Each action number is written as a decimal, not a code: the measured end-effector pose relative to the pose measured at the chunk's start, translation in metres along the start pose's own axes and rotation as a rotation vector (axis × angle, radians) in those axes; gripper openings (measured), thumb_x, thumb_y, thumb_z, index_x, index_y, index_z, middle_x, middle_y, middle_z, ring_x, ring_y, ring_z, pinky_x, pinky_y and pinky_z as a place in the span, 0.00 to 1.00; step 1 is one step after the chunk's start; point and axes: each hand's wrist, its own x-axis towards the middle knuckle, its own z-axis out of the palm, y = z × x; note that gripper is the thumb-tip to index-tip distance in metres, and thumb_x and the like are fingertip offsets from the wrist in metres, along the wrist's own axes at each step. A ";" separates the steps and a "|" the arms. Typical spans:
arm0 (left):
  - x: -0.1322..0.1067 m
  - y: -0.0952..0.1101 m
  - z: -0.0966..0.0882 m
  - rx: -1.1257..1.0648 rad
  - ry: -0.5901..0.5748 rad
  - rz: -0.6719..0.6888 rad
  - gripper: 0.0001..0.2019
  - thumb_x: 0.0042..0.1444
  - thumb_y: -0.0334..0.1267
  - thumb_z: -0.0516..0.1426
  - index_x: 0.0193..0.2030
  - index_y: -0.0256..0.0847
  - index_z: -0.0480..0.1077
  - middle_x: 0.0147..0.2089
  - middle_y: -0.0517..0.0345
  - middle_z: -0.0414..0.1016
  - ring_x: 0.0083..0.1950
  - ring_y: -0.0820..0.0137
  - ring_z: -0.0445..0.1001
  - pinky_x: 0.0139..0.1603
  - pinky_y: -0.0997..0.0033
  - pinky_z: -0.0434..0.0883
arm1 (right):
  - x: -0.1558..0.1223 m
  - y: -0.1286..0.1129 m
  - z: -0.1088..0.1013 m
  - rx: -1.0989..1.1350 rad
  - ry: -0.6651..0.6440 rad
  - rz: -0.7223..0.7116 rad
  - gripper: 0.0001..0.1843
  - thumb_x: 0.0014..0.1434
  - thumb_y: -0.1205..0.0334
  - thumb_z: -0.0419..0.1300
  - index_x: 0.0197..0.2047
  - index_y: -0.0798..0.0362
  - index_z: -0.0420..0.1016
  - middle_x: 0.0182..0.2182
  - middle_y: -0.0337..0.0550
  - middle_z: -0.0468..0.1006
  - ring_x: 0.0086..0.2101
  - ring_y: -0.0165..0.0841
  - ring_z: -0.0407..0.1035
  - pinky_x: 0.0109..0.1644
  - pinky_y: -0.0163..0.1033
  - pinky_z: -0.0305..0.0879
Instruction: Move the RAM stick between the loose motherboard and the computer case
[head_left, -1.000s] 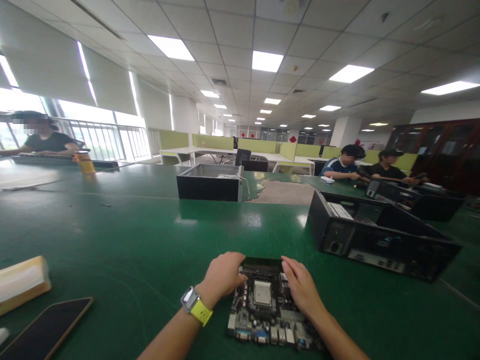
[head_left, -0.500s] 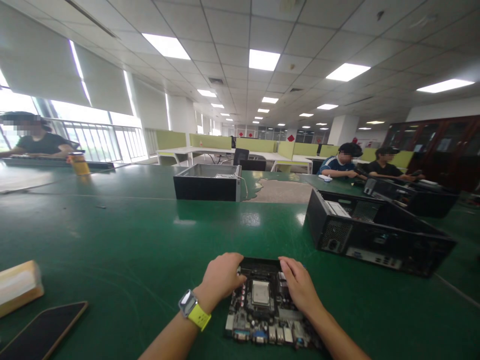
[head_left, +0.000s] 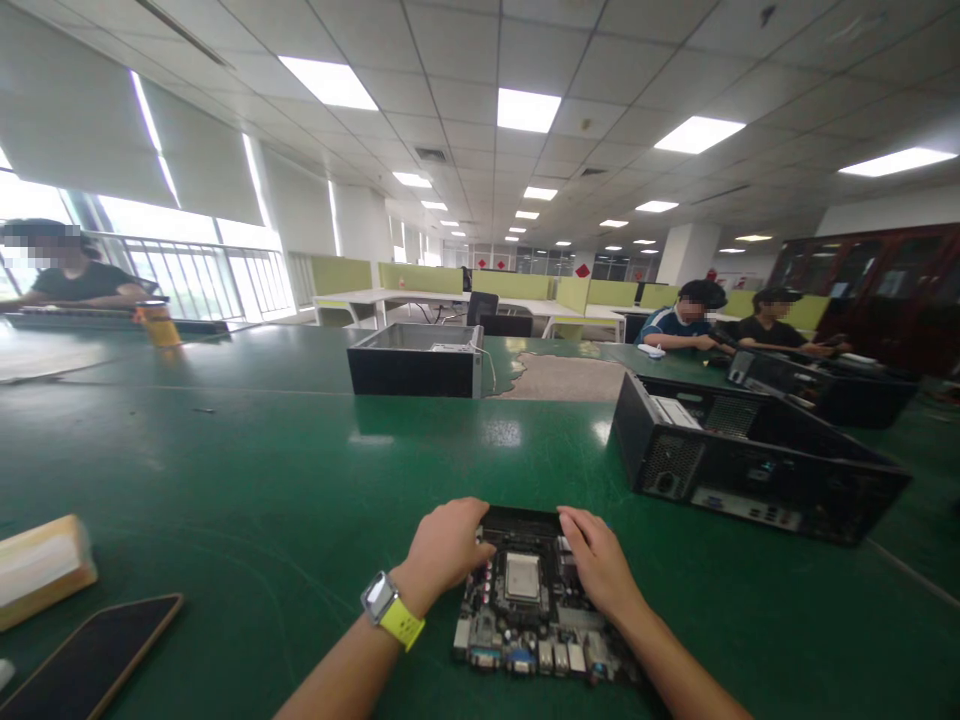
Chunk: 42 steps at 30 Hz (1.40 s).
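A motherboard [head_left: 504, 635] lies flat on the green tabletop [head_left: 300, 500] right in front of me, its ports facing my body. The square silver processor [head_left: 523, 577] sits bare near its middle. With the thumb over the top and fingers round the outside, my left hand [head_left: 444, 548] grips the board's far left corner. My right hand [head_left: 602, 565] is closed along the far right edge, its fingertips at the corner and partly hidden. A dark strip [head_left: 525, 517] runs along the far edge between both hands. A watch with a yellow band [head_left: 401, 622] is on my left wrist.
Open black computer cases stand at the right [head_left: 757, 460] and farther back [head_left: 416, 370]. A phone [head_left: 97, 655] and a yellowish pack [head_left: 45, 570] lie at left. An orange cup [head_left: 159, 327] stands farther off. Other people [head_left: 679, 320] sit around the table.
Both hands keep their places on the motherboard, which has not visibly moved on the table. The view has shifted very slightly.
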 end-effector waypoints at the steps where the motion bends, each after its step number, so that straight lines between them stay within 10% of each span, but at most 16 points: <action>1: 0.000 0.000 0.001 -0.001 0.006 0.004 0.23 0.46 0.42 0.56 0.51 0.42 0.68 0.51 0.52 0.73 0.51 0.62 0.70 0.52 0.65 0.66 | 0.000 0.000 0.000 0.001 -0.002 0.000 0.25 0.62 0.46 0.44 0.49 0.52 0.73 0.47 0.46 0.75 0.49 0.37 0.65 0.55 0.43 0.57; 42: -0.004 0.001 -0.011 -0.005 -0.012 -0.004 0.20 0.46 0.43 0.56 0.48 0.43 0.71 0.48 0.53 0.74 0.49 0.60 0.71 0.48 0.64 0.68 | -0.003 -0.006 -0.002 0.000 0.001 0.035 0.26 0.60 0.45 0.47 0.52 0.52 0.71 0.49 0.46 0.73 0.49 0.38 0.66 0.56 0.44 0.57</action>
